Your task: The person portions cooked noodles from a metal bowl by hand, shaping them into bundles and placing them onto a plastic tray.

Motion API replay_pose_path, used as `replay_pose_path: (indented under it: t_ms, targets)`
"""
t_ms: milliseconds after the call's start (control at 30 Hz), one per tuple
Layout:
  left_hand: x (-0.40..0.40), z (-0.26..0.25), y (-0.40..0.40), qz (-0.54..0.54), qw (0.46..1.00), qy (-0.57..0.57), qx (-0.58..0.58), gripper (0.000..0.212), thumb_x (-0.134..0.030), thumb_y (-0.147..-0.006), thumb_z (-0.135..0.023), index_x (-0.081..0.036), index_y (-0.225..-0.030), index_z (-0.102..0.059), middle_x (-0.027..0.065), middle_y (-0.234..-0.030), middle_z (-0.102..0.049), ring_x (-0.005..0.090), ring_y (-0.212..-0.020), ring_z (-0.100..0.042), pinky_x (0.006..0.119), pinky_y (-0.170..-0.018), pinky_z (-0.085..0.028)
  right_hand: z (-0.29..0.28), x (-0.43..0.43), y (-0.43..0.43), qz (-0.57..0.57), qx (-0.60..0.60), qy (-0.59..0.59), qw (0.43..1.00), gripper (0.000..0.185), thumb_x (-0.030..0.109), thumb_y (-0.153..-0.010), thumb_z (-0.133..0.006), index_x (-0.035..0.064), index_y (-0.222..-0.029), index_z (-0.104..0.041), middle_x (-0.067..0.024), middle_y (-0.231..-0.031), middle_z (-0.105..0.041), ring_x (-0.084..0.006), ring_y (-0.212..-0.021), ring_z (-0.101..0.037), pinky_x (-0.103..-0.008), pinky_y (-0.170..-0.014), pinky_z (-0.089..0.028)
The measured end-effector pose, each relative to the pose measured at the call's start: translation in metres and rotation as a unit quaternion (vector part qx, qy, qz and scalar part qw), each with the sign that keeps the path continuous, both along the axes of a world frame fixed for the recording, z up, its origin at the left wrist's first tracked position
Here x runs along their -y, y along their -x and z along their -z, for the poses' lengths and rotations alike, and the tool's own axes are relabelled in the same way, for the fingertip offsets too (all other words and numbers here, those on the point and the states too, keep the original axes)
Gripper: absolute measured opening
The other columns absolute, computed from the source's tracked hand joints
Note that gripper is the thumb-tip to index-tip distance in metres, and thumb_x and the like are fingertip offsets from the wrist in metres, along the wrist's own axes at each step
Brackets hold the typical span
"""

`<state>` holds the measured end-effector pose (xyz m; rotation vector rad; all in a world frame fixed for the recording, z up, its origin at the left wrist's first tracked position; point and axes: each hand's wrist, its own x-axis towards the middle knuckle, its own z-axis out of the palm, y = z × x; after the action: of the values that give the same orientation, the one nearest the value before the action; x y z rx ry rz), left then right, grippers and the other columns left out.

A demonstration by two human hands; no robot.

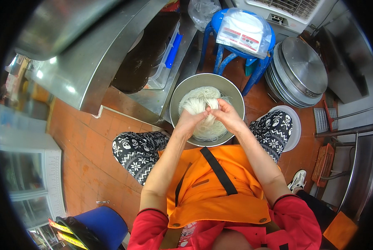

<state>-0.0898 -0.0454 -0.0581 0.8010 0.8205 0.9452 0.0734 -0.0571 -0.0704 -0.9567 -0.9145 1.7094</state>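
A large round metal pot [177, 93] stands in front of me, between my knees. Inside it lies a mass of thin white noodles [209, 132], probably rice vermicelli. My left hand [190, 120] grips a bundle of the strands from the left, its thumb pointing inward. From the right, my right hand [228, 115] pinches the same bundle. The fingertips of both hands meet near the middle of the noodles. Strands hide some of the left fingers.
A blue plastic stool [220, 62] beyond the pot carries a plastic-wrapped kitchen scale [244, 32]. Round metal lids [303, 67] are stacked at right. A steel counter [111, 40] stands at left. Another person's shoe [298, 179] is behind my right knee, near an orange basket [323, 165].
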Motion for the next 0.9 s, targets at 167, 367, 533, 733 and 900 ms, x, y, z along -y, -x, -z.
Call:
replay_pose_path:
  t_ms: [167,367,533,733,900]
  targets:
    - [-0.002,0.000,0.008,0.010,0.999,-0.009,0.029,0.040,0.005,-0.078,-0.058,0.002,-0.117,-0.049,0.0094,-0.108,-0.059,0.0180,-0.096,-0.059,0.031,-0.085,-0.048,0.010,-0.001,-0.010,0.021,-0.049,0.061,0.997,0.029,0.007,-0.084,-0.059,0.0010,-0.113,-0.053,-0.0037,-0.094,-0.061,-0.0123,-0.085,-0.059,-0.0241,-0.075,-0.047]
    - [-0.020,-0.016,0.046,-0.082,0.984,0.058,0.148,0.032,0.007,-0.076,-0.051,0.003,-0.108,-0.048,0.0127,-0.088,-0.057,0.0170,-0.067,-0.052,0.032,-0.066,-0.046,0.024,-0.023,-0.066,0.074,-0.051,0.136,0.987,0.020,0.010,-0.087,-0.056,0.0000,-0.104,-0.053,-0.0009,-0.065,-0.052,-0.0140,-0.055,-0.053,-0.0336,-0.064,-0.053]
    - [-0.034,-0.043,0.063,-0.071,0.981,0.019,0.178,0.031,0.006,-0.078,-0.052,0.002,-0.109,-0.048,0.0119,-0.088,-0.057,0.0161,-0.065,-0.050,0.033,-0.067,-0.044,-0.008,-0.047,-0.151,0.178,-0.065,0.085,0.978,0.012,0.016,-0.093,-0.047,0.0060,-0.086,-0.049,0.0051,-0.054,-0.037,-0.0086,-0.047,-0.043,-0.0335,-0.057,-0.051]
    - [-0.043,-0.065,0.049,-0.087,0.985,0.006,0.150,0.027,0.004,-0.079,-0.061,0.001,-0.104,-0.052,0.0085,-0.087,-0.057,0.0156,-0.067,-0.052,0.030,-0.064,-0.044,-0.036,-0.053,-0.173,0.160,0.004,0.026,0.987,0.015,0.021,-0.094,-0.050,0.0074,-0.086,-0.050,0.0084,-0.057,-0.033,-0.0040,-0.046,-0.032,-0.0253,-0.052,-0.043]
    - [-0.073,-0.078,-0.017,0.026,0.989,-0.036,0.138,0.023,0.002,-0.080,-0.062,-0.001,-0.101,-0.053,0.0060,-0.082,-0.055,0.0131,-0.065,-0.051,0.030,-0.063,-0.044,-0.028,-0.050,-0.131,0.122,0.037,0.028,0.991,0.016,0.022,-0.092,-0.053,0.0070,-0.089,-0.053,0.0067,-0.062,-0.039,-0.0038,-0.050,-0.037,-0.0231,-0.050,-0.041]
